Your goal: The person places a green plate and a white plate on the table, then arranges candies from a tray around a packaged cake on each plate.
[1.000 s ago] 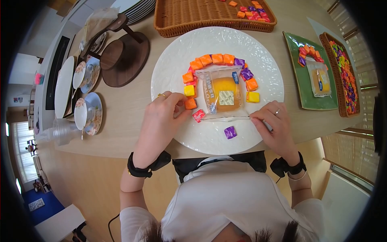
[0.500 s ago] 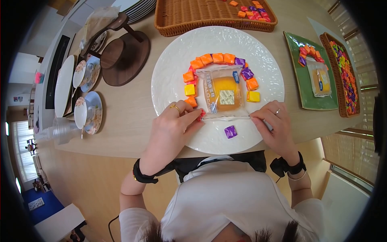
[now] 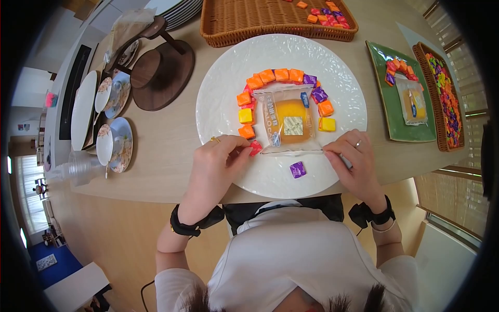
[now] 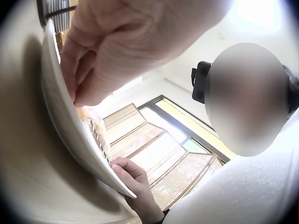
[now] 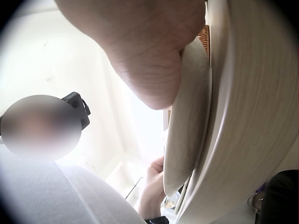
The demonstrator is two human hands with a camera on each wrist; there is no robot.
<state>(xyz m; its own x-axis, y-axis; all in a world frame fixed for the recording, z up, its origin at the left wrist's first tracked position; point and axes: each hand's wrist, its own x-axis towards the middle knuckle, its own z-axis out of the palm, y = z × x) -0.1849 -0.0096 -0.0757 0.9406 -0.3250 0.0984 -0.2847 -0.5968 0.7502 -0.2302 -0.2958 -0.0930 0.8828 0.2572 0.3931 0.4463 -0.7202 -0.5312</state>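
A cake in a clear wrapper lies on a large white plate. Wrapped candies in orange, purple and yellow arch around its far side and flanks. At the packet's near left corner, my left hand pinches a red wrapped candy between thumb and fingertips, just below an orange one. My right hand pinches the packet's near right corner. One purple candy sits alone near the plate's front. Both wrist views show the hands at the plate's rim, their fingertips partly hidden.
Behind the plate stands a wicker tray with loose candies. To the right are a green plate bearing a similar packet and candy arch, and a candy-filled basket. A dark wooden stand, cups and saucers occupy the left.
My left hand has moved from the orange candy at the arch's left end to the red candy, which has shifted slightly toward the arch. The right hand stays at the packet's corner.
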